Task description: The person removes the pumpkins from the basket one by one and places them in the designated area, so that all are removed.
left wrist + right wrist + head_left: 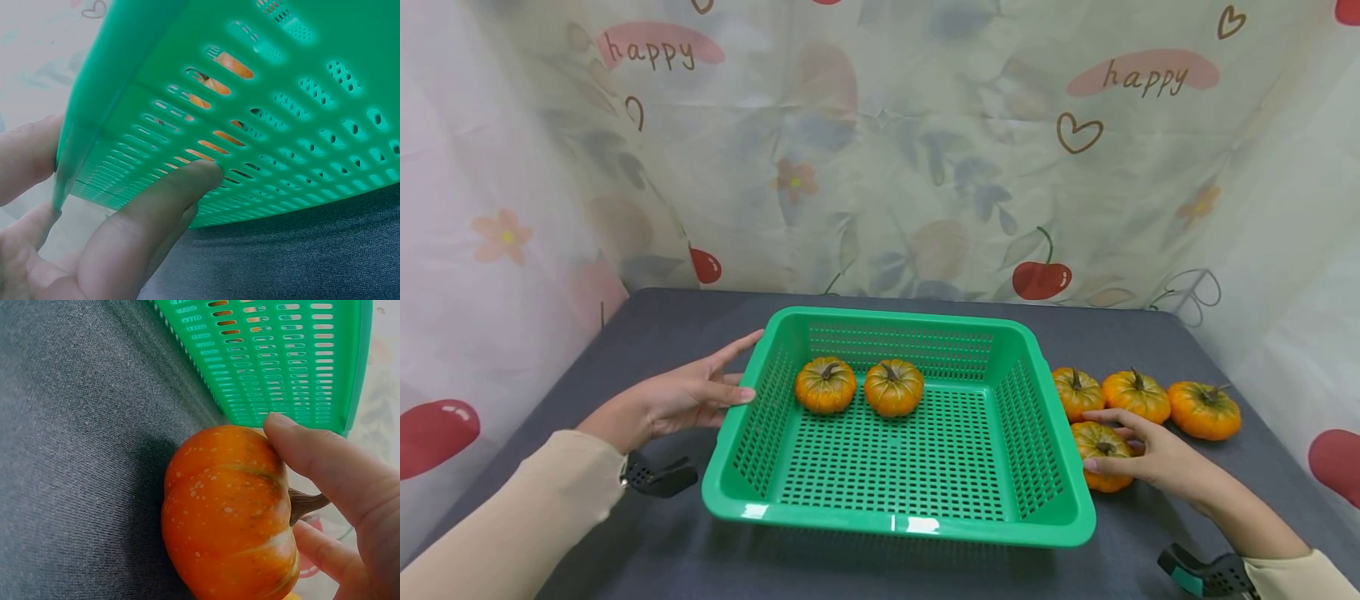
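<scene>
Under both my hands spreads the dark counter (688, 327), and the largest thing on it is the green basket (893, 522), set between them with its long axis running from my left hand (694, 392) towards my right hand (1161, 454). I expect it to be light and to flex a little, best taken by the rim; my left hand grips it there, fingers against the slotted outer wall. Inside, nearer my left hand, two pumpkins (825, 386) sit side by side; three more pumpkins (1137, 397) stand just beyond my right hand. Well apart from the left, my right hand holds the nearest pumpkin (225, 519) beside the basket, thumb and fingers spread round it; whether it touches the counter I cannot tell. It looks firm, fairly heavy for its size, perhaps slippery in the skin, so I judge its ribbed sides the sound hold. It is squat, its long axis lying level. Smallest, its dry stem (305, 504) points up towards my palm and might snap under a lift
</scene>
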`<state>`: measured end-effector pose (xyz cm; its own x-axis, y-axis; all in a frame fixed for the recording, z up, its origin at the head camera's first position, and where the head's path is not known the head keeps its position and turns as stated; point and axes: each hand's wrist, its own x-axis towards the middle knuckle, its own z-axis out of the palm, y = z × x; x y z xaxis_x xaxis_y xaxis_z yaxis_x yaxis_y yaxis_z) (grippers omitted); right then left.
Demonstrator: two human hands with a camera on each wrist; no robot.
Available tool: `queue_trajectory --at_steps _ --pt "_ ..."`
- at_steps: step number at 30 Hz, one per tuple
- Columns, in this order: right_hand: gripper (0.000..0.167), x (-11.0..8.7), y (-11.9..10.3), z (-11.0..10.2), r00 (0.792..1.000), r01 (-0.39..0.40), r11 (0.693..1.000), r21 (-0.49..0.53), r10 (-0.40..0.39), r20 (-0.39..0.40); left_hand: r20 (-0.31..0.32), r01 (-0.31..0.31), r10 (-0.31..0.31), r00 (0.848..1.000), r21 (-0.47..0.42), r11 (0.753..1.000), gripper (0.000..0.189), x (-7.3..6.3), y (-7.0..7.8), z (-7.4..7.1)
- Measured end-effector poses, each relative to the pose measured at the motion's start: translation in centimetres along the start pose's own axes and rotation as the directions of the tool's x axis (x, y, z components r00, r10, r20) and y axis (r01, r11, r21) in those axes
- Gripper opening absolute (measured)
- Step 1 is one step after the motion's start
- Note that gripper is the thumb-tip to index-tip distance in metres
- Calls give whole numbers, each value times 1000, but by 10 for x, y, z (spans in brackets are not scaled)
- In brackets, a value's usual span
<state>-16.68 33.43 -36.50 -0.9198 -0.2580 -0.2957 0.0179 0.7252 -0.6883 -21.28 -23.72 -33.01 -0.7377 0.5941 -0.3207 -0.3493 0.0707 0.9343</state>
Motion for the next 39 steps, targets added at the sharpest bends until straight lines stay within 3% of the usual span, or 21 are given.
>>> queue_trajectory --at_steps 23,39 --pt "72 0 -3 -1 1000 -6 1000 3 6 8 9 -6 6 1000 -1 1000 95 0 0 1" --pt "62 -2 -8 -12 998 50 999 -7 -49 33 7 5 -5 1000 -19 1000 96 1 0 0"
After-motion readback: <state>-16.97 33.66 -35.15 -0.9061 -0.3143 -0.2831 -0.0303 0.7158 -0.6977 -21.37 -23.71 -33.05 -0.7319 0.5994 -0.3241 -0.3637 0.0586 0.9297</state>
